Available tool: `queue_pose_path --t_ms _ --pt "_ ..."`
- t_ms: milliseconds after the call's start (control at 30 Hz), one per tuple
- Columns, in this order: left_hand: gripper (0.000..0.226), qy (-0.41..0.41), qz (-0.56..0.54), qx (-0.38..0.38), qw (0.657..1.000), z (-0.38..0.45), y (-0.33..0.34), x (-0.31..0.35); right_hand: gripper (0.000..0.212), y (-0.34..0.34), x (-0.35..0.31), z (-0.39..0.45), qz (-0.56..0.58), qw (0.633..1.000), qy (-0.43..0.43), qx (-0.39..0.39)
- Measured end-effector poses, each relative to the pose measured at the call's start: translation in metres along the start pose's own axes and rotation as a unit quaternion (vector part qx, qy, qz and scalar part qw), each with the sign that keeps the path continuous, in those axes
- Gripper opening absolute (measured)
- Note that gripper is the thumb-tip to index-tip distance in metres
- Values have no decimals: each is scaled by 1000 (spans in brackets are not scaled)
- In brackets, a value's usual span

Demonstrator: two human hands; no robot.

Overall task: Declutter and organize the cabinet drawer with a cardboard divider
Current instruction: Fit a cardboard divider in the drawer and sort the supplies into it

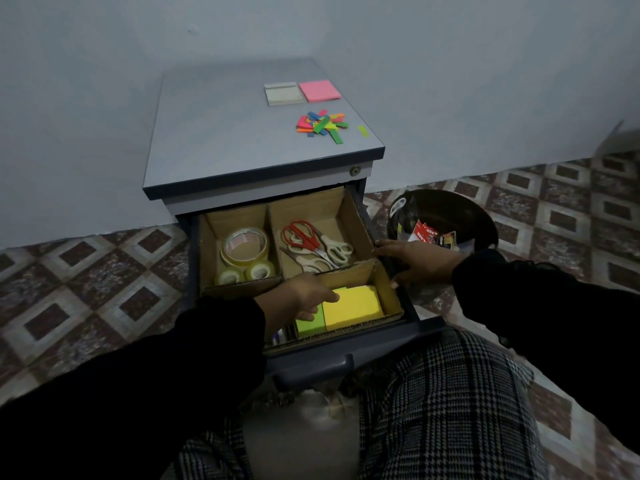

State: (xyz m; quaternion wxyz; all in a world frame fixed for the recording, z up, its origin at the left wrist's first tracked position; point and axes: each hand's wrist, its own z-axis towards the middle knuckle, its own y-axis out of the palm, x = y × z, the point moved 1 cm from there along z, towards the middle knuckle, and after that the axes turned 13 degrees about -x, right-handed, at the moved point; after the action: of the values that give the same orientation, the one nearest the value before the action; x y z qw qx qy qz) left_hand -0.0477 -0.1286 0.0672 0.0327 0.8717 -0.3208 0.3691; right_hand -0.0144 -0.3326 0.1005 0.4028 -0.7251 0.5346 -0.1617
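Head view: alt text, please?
A person's left hand rests on yellow sticky notes in a drawer's cardboard divider; the right hand rests on the drawer's right edge. Other compartments hold tape rolls and scissors.

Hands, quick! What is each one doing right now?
Left hand: open, fingers resting on the yellow notes.
Right hand: open, fingers laid on the drawer side.

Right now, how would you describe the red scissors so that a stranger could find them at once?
Look into the open drawer of the grey cabinet, lined with a cardboard divider. In its back right compartment lie several scissors; the red scissors rest on top. Only this pair has red handles, the others have pale handles.
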Motion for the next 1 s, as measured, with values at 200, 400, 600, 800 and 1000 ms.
queue_pose_path --t_ms 200,400,600,800,1000 --pt "9 148 185 71 969 -15 -15 8 66 -14 1 3 13 1000 21 -3" --pt "9 211 239 130 939 -15 -48 32 47 -59 -4 2 10 998 6 64" --pt "8 248 240 195 918 -15 -102 80 36 -135 -8 21 -8 990 -1 137" --pt "17 267 286 250 886 1 -174 135 38 -212 -9 61 3 984 -17 175" --pt "15 255 325 319 853 44 -250 182 34 -280 0 116 -1 978 -23 210"
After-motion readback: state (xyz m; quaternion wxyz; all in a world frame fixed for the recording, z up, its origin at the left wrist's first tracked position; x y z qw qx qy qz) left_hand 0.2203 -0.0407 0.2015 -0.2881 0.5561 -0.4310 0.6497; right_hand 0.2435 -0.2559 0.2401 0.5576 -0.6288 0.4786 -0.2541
